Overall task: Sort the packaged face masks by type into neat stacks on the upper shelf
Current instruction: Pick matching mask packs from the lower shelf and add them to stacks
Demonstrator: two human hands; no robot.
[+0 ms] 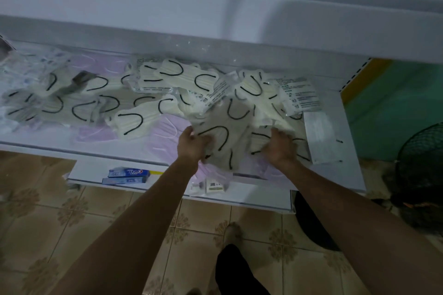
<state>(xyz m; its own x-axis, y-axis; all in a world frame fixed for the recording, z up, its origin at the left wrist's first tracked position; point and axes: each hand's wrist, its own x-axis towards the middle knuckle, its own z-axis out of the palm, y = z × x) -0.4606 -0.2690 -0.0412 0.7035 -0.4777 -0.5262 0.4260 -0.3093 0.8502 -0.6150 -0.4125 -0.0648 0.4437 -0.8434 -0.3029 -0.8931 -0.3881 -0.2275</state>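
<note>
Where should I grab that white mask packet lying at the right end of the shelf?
Best to pinch the white mask packet at its near right corner, coming from the front right. It lies flat, with bare shelf along its right side, while other packets crowd its left edge.

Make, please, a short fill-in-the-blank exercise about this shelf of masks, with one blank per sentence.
1. The ear loops on the cream masks are ____.
2. The blue toothpaste boxes lie on the ____ shelf.
3. The left hand grips a grey-beige mask packet at the ____ edge of the upper shelf.

Missing words: black; lower; front.
</note>
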